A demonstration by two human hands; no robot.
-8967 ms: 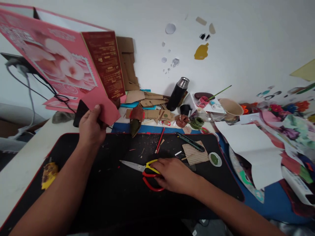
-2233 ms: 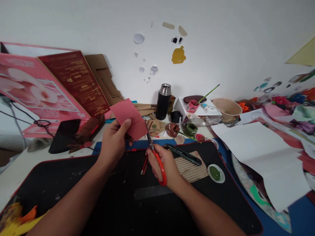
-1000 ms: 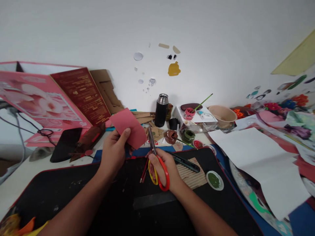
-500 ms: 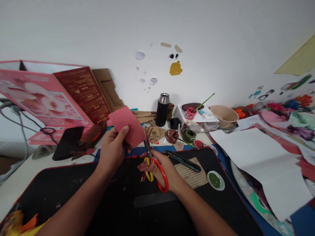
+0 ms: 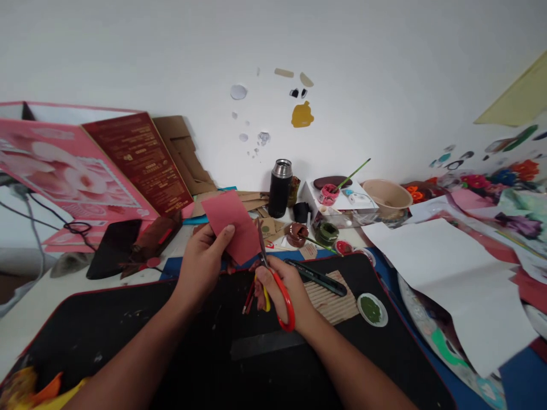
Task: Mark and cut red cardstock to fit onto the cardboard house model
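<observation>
A piece of red paper (image 5: pixel 234 226) is pinched between the thumb and fingers of my left hand (image 5: pixel 205 250), held up above the black mat (image 5: pixel 128 336). My right hand (image 5: pixel 285 290) grips a pair of scissors (image 5: pixel 287 307) by its red and yellow handles. The blades point up and away, at the paper's right edge; whether they are cutting into it I cannot tell. Under my right hand lie thin red pencil-like sticks (image 5: pixel 248 297). Just right of that hand, a dark green utility knife (image 5: pixel 318 278) rests across a piece of corrugated cardboard (image 5: pixel 335 302).
Behind the mat stand a black thermos (image 5: pixel 280 191), paint jars (image 5: pixel 327 232) and a beige bowl (image 5: pixel 387 196). A lid of green paint (image 5: pixel 372 310) sits at the mat's right. White paper (image 5: pixel 448 279) lies on the right; a pink box (image 5: pixel 77 165) and a phone (image 5: pixel 113 247) are left.
My left hand and the red paper have moved right and slightly down. My right hand has closed more around the scissors, and the handles have come nearer together.
</observation>
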